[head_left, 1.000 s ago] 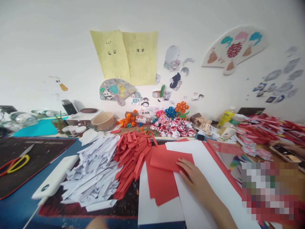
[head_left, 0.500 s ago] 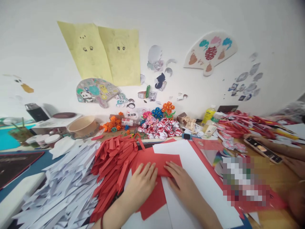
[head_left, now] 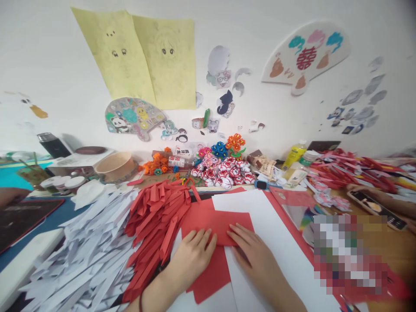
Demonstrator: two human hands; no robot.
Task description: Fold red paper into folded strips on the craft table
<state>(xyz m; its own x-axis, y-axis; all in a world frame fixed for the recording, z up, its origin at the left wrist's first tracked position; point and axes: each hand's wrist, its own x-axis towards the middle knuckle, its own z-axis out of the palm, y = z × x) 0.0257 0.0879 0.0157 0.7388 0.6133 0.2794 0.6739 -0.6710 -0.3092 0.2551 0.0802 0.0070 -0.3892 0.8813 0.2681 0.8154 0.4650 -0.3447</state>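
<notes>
A red paper sheet point(head_left: 217, 222) lies folded over on the table in front of me, on top of a large white sheet point(head_left: 266, 225). My left hand point(head_left: 191, 258) lies flat on the red paper, fingers together and pointing away. Just to its right, my right hand point(head_left: 251, 253) also presses flat on the fold's near edge. Neither hand grips anything. A heap of red paper strips point(head_left: 156, 221) lies left of my left hand, and a bigger heap of white paper strips point(head_left: 81, 255) spreads further left.
A paper bowl point(head_left: 115, 167), small lidded cups point(head_left: 65, 183) and red-white paper flowers point(head_left: 224, 173) sit near the wall. A yellow bottle point(head_left: 294, 155) stands at the back right. Another person's hand point(head_left: 364, 190) touches a phone point(head_left: 378, 210) at right. Drawings and fans hang on the wall.
My left hand has come in and settled on the red paper beside my right hand. The view has shifted left and slightly nearer; both hands have stayed pressed flat over the last half second.
</notes>
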